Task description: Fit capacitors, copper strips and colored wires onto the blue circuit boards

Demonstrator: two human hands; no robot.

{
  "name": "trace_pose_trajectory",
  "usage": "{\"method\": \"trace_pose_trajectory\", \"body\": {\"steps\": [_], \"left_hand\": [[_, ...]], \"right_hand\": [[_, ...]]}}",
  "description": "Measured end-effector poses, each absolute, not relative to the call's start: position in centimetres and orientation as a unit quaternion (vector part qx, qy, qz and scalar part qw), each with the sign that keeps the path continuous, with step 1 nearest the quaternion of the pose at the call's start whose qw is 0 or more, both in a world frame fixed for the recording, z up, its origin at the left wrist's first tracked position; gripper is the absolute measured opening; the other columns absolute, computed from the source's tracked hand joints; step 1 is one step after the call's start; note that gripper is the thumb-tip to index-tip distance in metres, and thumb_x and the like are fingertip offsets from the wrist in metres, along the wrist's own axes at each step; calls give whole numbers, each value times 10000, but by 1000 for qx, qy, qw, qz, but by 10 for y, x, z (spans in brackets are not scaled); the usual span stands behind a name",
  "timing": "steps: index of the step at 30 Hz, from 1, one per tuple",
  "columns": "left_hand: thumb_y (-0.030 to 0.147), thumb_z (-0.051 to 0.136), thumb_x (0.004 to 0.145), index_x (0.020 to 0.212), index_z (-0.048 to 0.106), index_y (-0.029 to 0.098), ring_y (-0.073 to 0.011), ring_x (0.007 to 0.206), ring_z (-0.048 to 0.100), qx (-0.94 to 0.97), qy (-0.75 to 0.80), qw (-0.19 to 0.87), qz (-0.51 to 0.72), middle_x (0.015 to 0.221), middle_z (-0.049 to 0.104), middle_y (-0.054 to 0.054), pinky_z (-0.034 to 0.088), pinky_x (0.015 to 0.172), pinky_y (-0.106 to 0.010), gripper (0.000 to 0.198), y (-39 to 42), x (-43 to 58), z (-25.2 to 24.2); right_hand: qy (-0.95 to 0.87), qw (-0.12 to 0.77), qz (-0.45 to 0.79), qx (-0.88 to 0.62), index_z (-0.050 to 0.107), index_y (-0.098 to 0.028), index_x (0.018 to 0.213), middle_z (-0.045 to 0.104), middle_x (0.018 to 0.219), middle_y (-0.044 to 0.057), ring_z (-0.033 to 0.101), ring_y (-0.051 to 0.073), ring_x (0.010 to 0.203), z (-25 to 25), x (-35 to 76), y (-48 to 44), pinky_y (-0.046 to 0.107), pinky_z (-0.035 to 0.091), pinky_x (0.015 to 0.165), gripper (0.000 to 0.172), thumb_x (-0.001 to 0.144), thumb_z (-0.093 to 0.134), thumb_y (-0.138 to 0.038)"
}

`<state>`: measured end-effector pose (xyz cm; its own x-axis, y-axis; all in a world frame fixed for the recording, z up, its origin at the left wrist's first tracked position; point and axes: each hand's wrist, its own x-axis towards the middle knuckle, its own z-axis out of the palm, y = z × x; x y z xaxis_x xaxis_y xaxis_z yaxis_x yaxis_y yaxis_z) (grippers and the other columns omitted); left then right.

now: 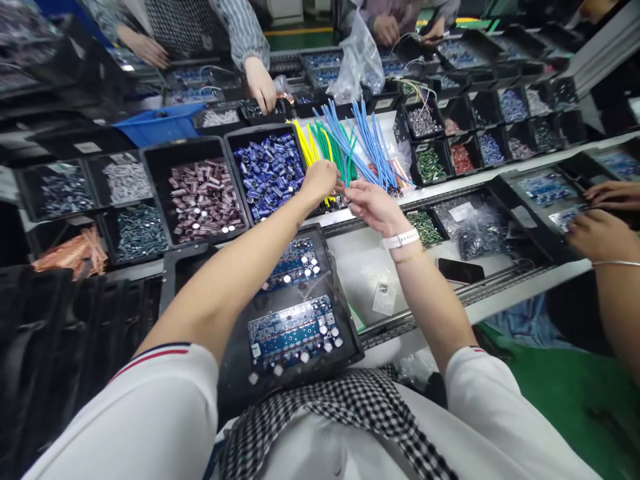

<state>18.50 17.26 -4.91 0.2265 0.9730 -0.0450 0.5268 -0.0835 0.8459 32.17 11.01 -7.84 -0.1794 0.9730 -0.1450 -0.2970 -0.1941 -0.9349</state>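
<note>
Both my arms reach forward over a black tray [345, 320] that carries two blue circuit boards [294, 331]. My left hand [319, 181] is closed at the base of a fan of yellow wires [306, 143] and green wires [336, 148]. Close beside it, my right hand [373, 203], with a white wristband, pinches the lower ends of a bundle of blue wires [364, 137]. The two hands almost touch. The wires stand up and lean away from me.
Black bins hold blue capacitors [270, 170], brown-pink capacitors [203, 199] and other small parts. A phone [460, 271] lies on the white bench. Another person's hands [600, 230] work at the right; more people's hands [261, 83] are across the bench. A clear plastic bag [357, 63] stands behind the wires.
</note>
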Motion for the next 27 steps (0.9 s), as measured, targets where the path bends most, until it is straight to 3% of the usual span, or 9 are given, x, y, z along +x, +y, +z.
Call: {"method": "trace_pose_trajectory", "body": {"steps": [4,7,9,12,16,18,21,23,27], "left_hand": [[193,393,957,807,555,128,-117,480,527,531,515,568,359,644,565,-24,424,487,-208,231,115,162,-39],[211,437,945,790,533,144,-139,420,513,522,512,591,339,596,543,-6,433,456,-249,194,95,144,-31],[154,455,921,782,519,143,-130,433,521,518,521,580,351,612,548,-5,438,472,-247,154,102,135,-22],[106,465,926,779,498,140,-111,509,570,554,545,500,381,694,594,-27,462,534,-233,154,128,120,1],[93,497,925,806,501,160,-117,629,613,694,564,261,363,722,628,-29,488,654,-241,136,145,95,41],[91,520,904,822,520,171,-111,623,575,711,544,234,379,695,619,-21,457,623,-224,114,133,82,52],[154,517,910,840,518,188,-92,488,427,672,515,346,405,636,583,-6,330,467,-212,78,95,65,52],[220,523,915,830,498,195,-79,438,334,630,511,426,401,629,567,3,237,413,-211,93,63,52,46],[388,531,922,835,470,206,-68,420,274,543,548,510,381,644,537,25,165,404,-196,211,1,22,29]], "right_hand": [[-485,499,600,-394,417,-253,883,531,583,-116,516,77,426,-78,276,79,191,382,395,469,733,810,-461],[-539,483,544,-425,405,-261,900,490,531,-126,547,114,417,-76,249,72,217,407,394,366,806,735,-387],[-586,461,506,-434,453,-251,981,568,612,-94,602,129,470,-71,245,76,235,458,437,271,843,674,-325],[-663,404,372,-509,563,-220,1060,695,895,0,669,123,626,-64,265,92,266,541,613,205,885,614,-314],[-659,359,211,-626,590,-154,1160,705,1075,101,685,162,850,-61,308,121,311,535,805,258,949,520,-283],[-655,334,174,-655,555,-145,1262,663,1212,148,652,206,1039,-66,321,137,353,501,917,337,941,543,-245],[-642,255,126,-712,568,-79,1262,550,1362,257,518,320,1276,-82,328,162,441,419,1038,445,836,680,-146],[-632,192,119,-741,603,-38,1191,558,1322,296,530,354,1260,-95,331,178,462,434,1020,432,788,735,-124],[-631,111,113,-759,645,-108,1120,648,1204,131,629,241,1110,-114,345,199,449,505,973,293,893,690,-287]]}}
